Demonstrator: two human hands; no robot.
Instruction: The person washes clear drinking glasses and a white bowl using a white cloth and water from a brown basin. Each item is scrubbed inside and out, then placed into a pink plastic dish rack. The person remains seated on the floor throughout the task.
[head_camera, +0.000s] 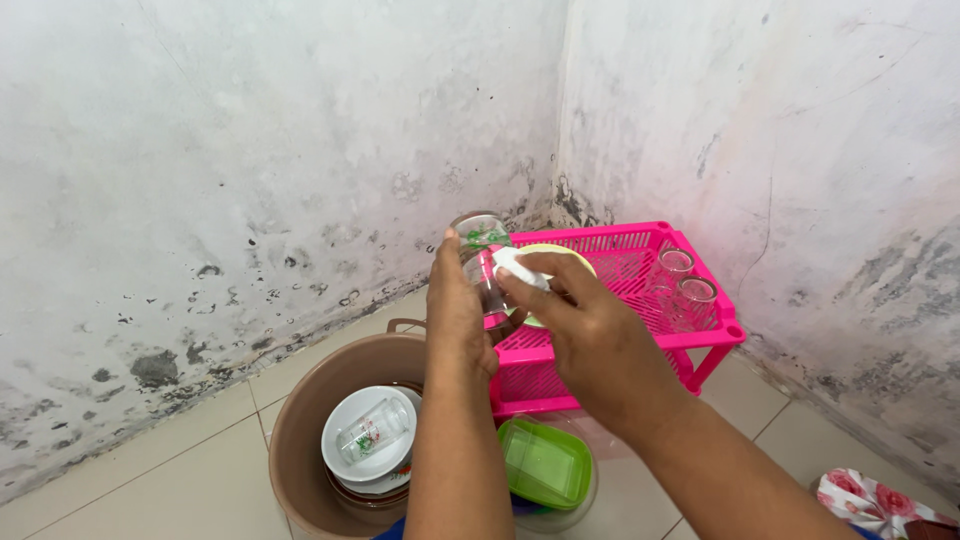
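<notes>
Stained, mould-speckled white walls meet in a corner ahead of me, above a floor (150, 480) of pale tiles. Low on the left stands a brown plastic tub (300, 420) on that floor; inside it lies a white bowl (362, 432) with a small clear printed glass (372, 432) resting in it on its side, on top of more dishes. Just right of the tub, below my arms, is a green lidded container (545, 462) sitting in a clear bowl.

My left hand (457, 315) is wrapped around a clear drinking glass (482, 245) with a green print, held tilted, in the air in front of the pink rack and above the tub's far rim. My right hand (590, 335) pinches a small white cloth or sponge (520, 268) in its fingertips and presses it against the side of that glass.

Behind my hands, in the corner, stands a bright pink plastic rack (640, 300) with a lattice tray. A pale yellow-green plate (560, 255) lies on it, partly hidden by my fingers, and two clear glasses (683, 280) stand mouth-down farther right. At the bottom right edge is a flowered red-and-white cloth (870, 500).
</notes>
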